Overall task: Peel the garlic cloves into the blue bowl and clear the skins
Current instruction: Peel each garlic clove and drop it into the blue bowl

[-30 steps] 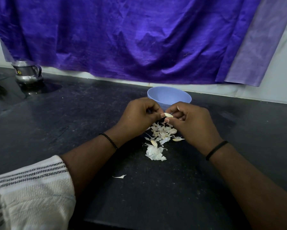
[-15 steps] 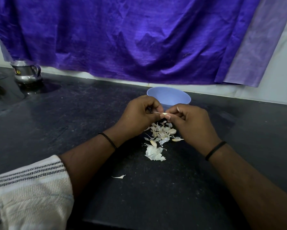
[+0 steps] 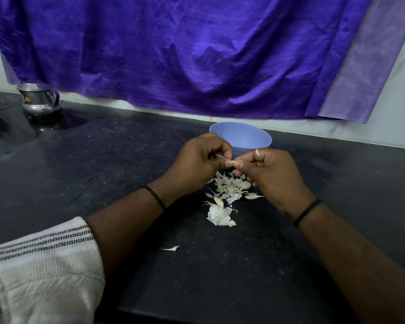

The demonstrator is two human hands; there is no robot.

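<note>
Peeling in progress, head view. The left hand [image 3: 198,161] and right hand [image 3: 270,173] meet just in front of the blue bowl [image 3: 241,139], above a heap of garlic skins [image 3: 228,190] on the dark bench [image 3: 126,160]. Each grip is closed, with fingers curled: both pinch a small garlic clove [image 3: 231,163] between thumb and fingertips, and a thin strip of skin [image 3: 219,156] runs from it into the left hand. Whether the clove is fully bare cannot be told.

Judged progress: midway. The heap suggests several cloves are already peeled, though the bowl's contents are hidden behind the hands. A few pieces in the heap look like whole cloves still unpeeled. One stray skin [image 3: 171,248] lies well apart, nearer the viewer. Clearing the skins is not yet begun.
</note>
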